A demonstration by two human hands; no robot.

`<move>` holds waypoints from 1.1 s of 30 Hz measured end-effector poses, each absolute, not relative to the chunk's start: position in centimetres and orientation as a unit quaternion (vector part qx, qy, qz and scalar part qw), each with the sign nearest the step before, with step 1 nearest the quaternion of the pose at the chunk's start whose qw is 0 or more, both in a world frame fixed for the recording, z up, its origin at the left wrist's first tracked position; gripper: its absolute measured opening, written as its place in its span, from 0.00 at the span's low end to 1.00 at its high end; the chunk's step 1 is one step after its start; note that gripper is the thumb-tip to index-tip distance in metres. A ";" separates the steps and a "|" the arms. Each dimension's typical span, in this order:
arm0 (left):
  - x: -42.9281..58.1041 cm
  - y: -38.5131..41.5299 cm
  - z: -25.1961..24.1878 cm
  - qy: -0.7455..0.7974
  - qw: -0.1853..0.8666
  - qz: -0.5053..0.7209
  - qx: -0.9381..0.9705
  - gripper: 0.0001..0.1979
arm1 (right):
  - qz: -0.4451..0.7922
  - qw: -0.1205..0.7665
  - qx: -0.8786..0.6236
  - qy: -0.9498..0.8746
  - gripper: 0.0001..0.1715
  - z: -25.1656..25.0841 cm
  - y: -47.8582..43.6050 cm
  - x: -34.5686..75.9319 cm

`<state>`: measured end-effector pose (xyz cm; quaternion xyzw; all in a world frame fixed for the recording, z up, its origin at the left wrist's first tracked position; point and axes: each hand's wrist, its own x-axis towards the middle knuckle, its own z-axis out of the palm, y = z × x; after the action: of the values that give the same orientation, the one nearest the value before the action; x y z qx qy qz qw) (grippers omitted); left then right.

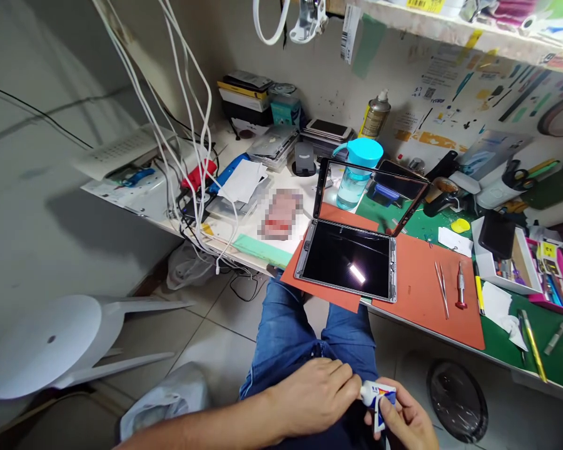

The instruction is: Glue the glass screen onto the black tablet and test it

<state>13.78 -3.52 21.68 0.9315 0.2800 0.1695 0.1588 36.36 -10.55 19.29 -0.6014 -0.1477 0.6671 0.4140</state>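
My right hand (pixel 406 419) grips a small white squeeze tube (pixel 376 395) with blue and red print, held over my lap. My left hand (pixel 316 394) is closed at the tube's tip end, its fingers hiding the cap or nozzle. Beyond them, on the bench, lies a tablet (pixel 347 259) with its dark display facing up. Its front glass panel (pixel 319 190) with a black frame stands tilted up along the far edge. Both rest on an orange mat (pixel 415 275), apart from my hands.
Tweezers (pixel 443 290) and a red-handled screwdriver (pixel 460 287) lie right of the tablet. A water bottle (pixel 351 187) stands behind the glass panel. White cables (pixel 201 150) hang at left, near a stool (pixel 47 344). Boxes of tools (pixel 502 253) line the right side.
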 end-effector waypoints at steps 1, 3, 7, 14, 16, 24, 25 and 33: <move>13.4 -3.4 21.8 0.273 0.137 0.179 0.935 0.07 | 0.676 0.413 -0.592 -0.148 0.37 19.8 -10.3 35.9; 12.5 -3.1 22.3 0.268 0.108 0.189 0.939 0.05 | 0.689 0.411 -0.577 -0.153 0.36 20.7 -9.9 35.0; 11.0 -3.2 23.1 0.284 0.115 0.206 0.930 0.02 | 0.690 0.412 -0.566 -0.181 0.31 22.2 -8.8 33.3; 8.7 -3.9 23.9 0.370 0.254 0.271 0.852 0.14 | 0.645 0.412 -0.571 -0.295 0.26 24.1 -7.5 30.6; 8.1 -3.9 24.2 0.392 0.261 0.285 0.835 0.16 | 0.622 0.416 -0.582 -0.318 0.25 24.5 -7.3 29.8; 5.3 -1.2 24.1 0.393 0.267 0.379 0.794 0.18 | 0.624 0.425 -0.579 -0.308 0.25 26.0 -5.0 25.7; 4.8 -0.6 24.1 0.393 0.281 0.387 0.785 0.19 | 0.626 0.424 -0.577 -0.308 0.25 26.2 -4.5 25.2; 0.8 4.2 24.4 0.410 0.330 0.451 0.720 0.20 | 0.554 0.463 -0.547 -0.425 0.18 27.5 0.2 20.0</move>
<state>0.83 4.17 24.40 0.7205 0.4103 0.4510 0.3303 20.02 0.20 27.46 -0.5465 -0.4246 0.5538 0.4630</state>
